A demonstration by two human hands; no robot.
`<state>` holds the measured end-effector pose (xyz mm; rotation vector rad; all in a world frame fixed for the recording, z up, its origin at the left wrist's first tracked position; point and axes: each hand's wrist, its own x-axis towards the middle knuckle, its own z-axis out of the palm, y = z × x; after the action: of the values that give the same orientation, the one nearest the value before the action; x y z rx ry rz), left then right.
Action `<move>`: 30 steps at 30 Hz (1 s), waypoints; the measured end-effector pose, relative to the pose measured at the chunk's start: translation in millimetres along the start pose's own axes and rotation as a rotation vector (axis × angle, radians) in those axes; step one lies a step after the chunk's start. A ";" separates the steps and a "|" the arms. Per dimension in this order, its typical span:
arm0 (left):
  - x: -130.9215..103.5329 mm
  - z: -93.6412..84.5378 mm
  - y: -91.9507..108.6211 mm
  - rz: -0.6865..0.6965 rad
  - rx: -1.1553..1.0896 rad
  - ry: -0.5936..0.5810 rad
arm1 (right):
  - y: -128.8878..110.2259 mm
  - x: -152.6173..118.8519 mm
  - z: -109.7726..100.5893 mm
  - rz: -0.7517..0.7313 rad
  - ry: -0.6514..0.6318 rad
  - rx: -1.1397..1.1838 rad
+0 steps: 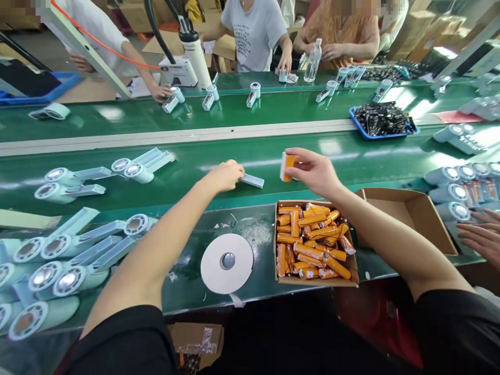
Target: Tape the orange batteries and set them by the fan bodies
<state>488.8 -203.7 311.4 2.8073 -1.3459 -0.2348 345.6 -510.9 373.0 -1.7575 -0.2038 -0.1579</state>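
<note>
My left hand (224,176) is closed around a light-blue fan housing whose handle (253,180) sticks out to the right over the green belt; its head is hidden under the fingers. Between the thumb and fingers of my right hand (312,169) is an orange battery (289,167) with a white strip along its left side, held upright above the belt. Below that hand, a cardboard box (278,245) holds several orange wrapped batteries (310,250). A white roll of tape (213,263) lies flat to the left of the box.
Light-blue housings (58,245) crowd the left side, more (453,192) stand at right. Beside them are an open carton (410,219) and another person's hand (482,234). A blue tray (367,136) of black parts sits across the belt. People work along the far side.
</note>
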 end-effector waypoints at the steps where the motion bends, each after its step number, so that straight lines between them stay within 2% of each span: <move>1: 15.2 -0.1 7.2 0.034 -0.045 0.012 | 8.4 18.4 9.6 -0.002 -0.027 -0.028; 3: 32.2 -0.7 14.7 0.085 -0.164 0.032 | 25.1 43.6 24.2 -0.003 -0.083 -0.147; 5: 35.6 -1.0 16.3 0.097 -0.291 0.060 | 39.3 55.8 33.2 -0.031 -0.138 -0.306; 9: 33.5 1.4 19.9 -0.026 -0.421 0.183 | 55.6 63.0 41.0 -0.143 -0.248 -0.571; 12: 39.5 5.6 26.2 -0.074 -0.440 0.231 | 57.0 65.5 45.1 -0.151 -0.385 -0.826; 17: 49.1 12.0 40.4 -0.149 -0.441 0.256 | 49.7 67.2 59.2 -0.074 -0.602 -1.270; 21: 53.2 11.1 59.3 -0.248 -0.429 0.253 | 44.3 69.6 70.7 -0.083 -0.728 -1.371; 23: 53.6 6.6 58.8 -0.292 -0.424 0.259 | 44.8 72.7 71.9 -0.112 -0.747 -1.367; 25: 43.3 -2.7 42.6 -0.346 -0.413 0.297 | 47.5 75.7 69.9 -0.127 -0.763 -1.353; 26: 31.6 -8.8 28.0 -0.390 -0.400 0.329 | 49.3 76.6 68.2 -0.127 -0.769 -1.342; 28: -5.4 -21.8 -12.9 -0.514 -0.356 0.408 | 52.7 76.9 64.9 -0.120 -0.770 -1.323; 30: -53.7 -31.4 -63.0 -0.680 -0.299 0.471 | 55.2 75.7 62.9 -0.111 -0.759 -1.312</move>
<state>508.9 -123.9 344.0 2.6965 -0.2249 0.1986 431.3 -455.8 324.5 -3.0526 -0.8959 0.4152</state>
